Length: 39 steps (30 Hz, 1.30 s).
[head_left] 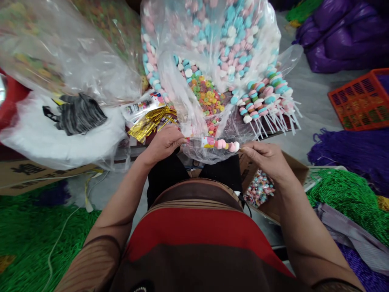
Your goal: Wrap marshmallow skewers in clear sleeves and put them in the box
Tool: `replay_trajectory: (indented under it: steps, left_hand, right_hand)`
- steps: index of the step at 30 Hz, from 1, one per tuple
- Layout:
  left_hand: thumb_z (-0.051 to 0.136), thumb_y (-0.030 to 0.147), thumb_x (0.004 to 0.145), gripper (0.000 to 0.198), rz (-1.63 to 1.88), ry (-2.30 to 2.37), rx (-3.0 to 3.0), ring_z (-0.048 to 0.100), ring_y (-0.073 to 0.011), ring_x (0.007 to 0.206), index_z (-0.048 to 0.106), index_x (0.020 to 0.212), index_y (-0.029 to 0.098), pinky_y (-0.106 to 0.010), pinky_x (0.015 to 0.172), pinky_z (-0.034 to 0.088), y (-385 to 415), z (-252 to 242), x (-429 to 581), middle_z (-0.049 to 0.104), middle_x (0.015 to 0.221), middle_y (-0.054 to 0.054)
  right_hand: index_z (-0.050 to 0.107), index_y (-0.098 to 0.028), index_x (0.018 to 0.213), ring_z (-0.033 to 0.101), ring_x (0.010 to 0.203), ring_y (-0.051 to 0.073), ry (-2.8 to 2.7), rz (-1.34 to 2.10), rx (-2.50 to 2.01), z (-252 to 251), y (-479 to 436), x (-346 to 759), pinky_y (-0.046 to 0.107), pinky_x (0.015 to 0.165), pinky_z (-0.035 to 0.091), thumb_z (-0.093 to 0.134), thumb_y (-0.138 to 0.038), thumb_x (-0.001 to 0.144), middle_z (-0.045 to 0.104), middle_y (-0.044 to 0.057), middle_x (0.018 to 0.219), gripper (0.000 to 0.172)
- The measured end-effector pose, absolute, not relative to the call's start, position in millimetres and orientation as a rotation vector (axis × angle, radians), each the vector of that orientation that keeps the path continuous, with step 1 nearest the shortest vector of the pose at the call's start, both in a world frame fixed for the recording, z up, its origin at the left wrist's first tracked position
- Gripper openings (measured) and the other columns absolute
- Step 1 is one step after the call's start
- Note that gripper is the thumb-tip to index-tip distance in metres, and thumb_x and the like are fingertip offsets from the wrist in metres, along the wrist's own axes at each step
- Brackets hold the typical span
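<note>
Between my hands a candy skewer [226,145] of pink and white marshmallows lies level, with a small clear bag with a colourful print [208,142] at its left end. My left hand [165,142] pinches the bag's left end between thumb and fingers. At the skewer's right end, by the white marshmallow, my right hand [264,156] is closed in a pinch. A bit of gold shows at its fingertips, too small to make out. Just beyond lie gold twist ties [148,125], printed bags [142,107] and ring candies [208,95] in clear plastic.
Finished-looking skewers on white sticks [267,101] are piled at the table's right. A big bag of marshmallows [234,36] stands behind. A grey striped glove [80,115] lies left on white plastic. Below right, a cardboard box [293,170] holds wrapped candies; an orange crate [358,99] is farther right.
</note>
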<state>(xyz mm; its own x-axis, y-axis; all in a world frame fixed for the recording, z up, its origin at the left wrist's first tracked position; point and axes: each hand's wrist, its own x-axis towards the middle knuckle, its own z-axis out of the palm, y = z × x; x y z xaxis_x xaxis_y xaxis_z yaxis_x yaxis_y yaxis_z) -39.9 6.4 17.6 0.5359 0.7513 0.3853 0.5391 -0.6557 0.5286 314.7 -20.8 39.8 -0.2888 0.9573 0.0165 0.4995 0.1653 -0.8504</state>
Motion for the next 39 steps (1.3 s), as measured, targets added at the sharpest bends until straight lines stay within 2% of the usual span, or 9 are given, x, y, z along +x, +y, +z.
replay_trajectory:
  steps: [9,19,23,26,28,30,33,36,39]
  left_hand:
    - [0.035,0.053,0.105,0.052,0.834,0.963,2.434,0.05,-0.0171,0.068,0.056,0.071,0.021,-0.032,0.072,0.04,6.6,18.8,-30.0,0.054,0.063,-0.001]
    - [0.039,0.058,0.104,0.055,0.853,0.993,2.342,0.051,-0.0157,0.066,0.057,0.068,0.02,-0.031,0.072,0.041,7.0,18.1,-26.7,0.057,0.062,-0.001]
    - [0.051,0.062,0.098,0.049,0.9,1.021,2.013,0.057,-0.0145,0.07,0.067,0.081,0.019,-0.028,0.072,0.045,0.6,21.1,-24.4,0.066,0.073,-0.003]
    - [0.065,0.061,0.09,0.042,1.005,1.01,1.619,0.053,-0.0111,0.059,0.071,0.098,0.02,-0.025,0.06,0.044,-5.3,24.8,-22.6,0.065,0.072,0.0]
    - [0.062,0.071,0.088,0.053,1.079,0.943,1.367,0.05,-0.0108,0.051,0.072,0.108,0.023,-0.026,0.054,0.043,-7.7,27.6,-21.4,0.059,0.066,0.002]
    - [0.041,0.087,0.085,0.076,1.101,0.846,1.21,0.052,-0.0138,0.051,0.071,0.116,0.025,-0.031,0.056,0.047,-8.6,31.0,-19.9,0.056,0.062,0.001]
    - [0.018,0.103,0.07,0.104,1.089,0.78,1.161,0.056,-0.0175,0.055,0.07,0.117,0.027,-0.038,0.063,0.053,-8.7,38.2,-17.2,0.054,0.06,0.0]
    - [0.04,0.108,0.054,0.101,1.104,0.758,1.168,0.052,-0.0156,0.053,0.072,0.104,0.027,-0.037,0.063,0.054,-8.7,47.5,-12.4,0.049,0.058,0.002]
    - [0.077,0.087,0.055,0.073,1.131,0.758,1.119,0.049,-0.0124,0.051,0.073,0.095,0.025,-0.031,0.056,0.05,-8.8,57.5,-3.1,0.049,0.057,0.005]
  right_hand:
    - [0.077,-0.024,0.084,0.063,0.071,0.018,-1.964,0.91,-1.246,41.6,-18.2,303.6,0.033,0.07,0.049,0.072,-0.047,0.09,0.07,0.003,0.076,0.024]
    - [0.076,-0.021,0.075,0.06,0.064,0.016,-1.718,1.187,-1.465,36.8,-26.3,306.0,0.029,0.063,0.048,0.072,-0.066,0.083,0.07,0.001,0.07,0.046]
    - [0.074,-0.019,0.072,0.052,0.058,0.012,-1.763,1.329,-1.395,35.1,-30.9,288.5,0.025,0.058,0.042,0.07,-0.07,0.082,0.064,0.0,0.063,0.052]
    - [0.072,-0.018,0.072,0.04,0.05,0.008,-1.682,1.424,-1.396,30.1,-35.2,275.0,0.023,0.05,0.031,0.067,-0.07,0.084,0.052,-0.004,0.054,0.054]
    - [0.071,-0.017,0.071,0.035,0.047,0.007,-1.56,1.482,-1.39,25.9,-38.0,267.0,0.023,0.047,0.025,0.067,-0.072,0.083,0.051,-0.004,0.053,0.056]
    - [0.07,-0.017,0.071,0.031,0.044,0.006,-1.393,1.554,-1.342,22.5,-40.1,258.4,0.023,0.045,0.022,0.07,-0.073,0.08,0.052,-0.005,0.052,0.056]
    - [0.068,-0.019,0.069,0.025,0.039,0.006,-1.149,1.665,-1.184,21.4,-41.2,242.7,0.025,0.047,0.031,0.076,-0.07,0.077,0.039,-0.01,0.041,0.052]
    - [0.067,-0.02,0.066,0.022,0.037,0.005,-1.027,1.729,-1.02,24.0,-41.1,228.4,0.028,0.054,0.042,0.08,-0.065,0.076,0.028,-0.013,0.038,0.047]
    - [0.069,-0.02,0.066,0.022,0.037,0.004,-1.009,1.768,-0.959,26.4,-42.2,220.9,0.027,0.054,0.043,0.081,-0.063,0.077,0.03,-0.013,0.038,0.046]
